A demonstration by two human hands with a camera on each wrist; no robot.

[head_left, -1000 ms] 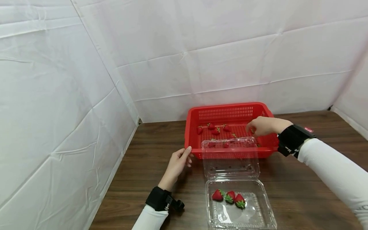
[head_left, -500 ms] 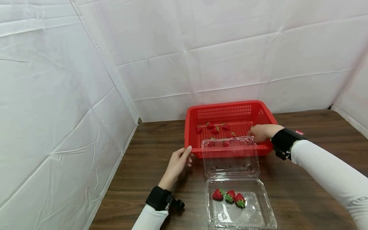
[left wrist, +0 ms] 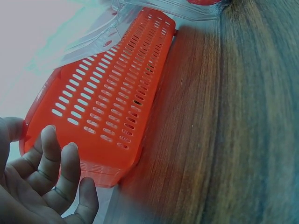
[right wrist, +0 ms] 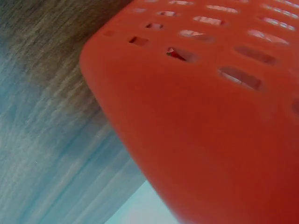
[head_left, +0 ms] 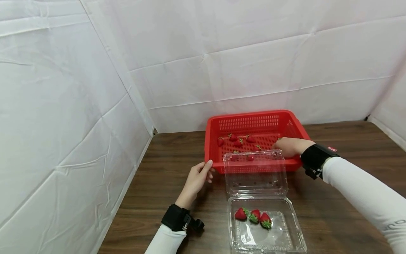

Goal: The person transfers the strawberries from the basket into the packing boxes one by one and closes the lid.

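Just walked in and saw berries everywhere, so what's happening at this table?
A person sits at a wooden table with a red basket of loose strawberries. The right hand reaches down into the basket's right side; whether it grips a berry cannot be told. The left hand rests open against the basket's front left corner. In front, an open clear clamshell holds three strawberries, its lid propped against the basket.

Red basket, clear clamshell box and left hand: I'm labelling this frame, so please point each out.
red basket (head_left: 255,124), head view, on its far slotted wall
clear clamshell box (head_left: 287,243), head view, on its bare tray floor
left hand (head_left: 196,180), head view, on its back
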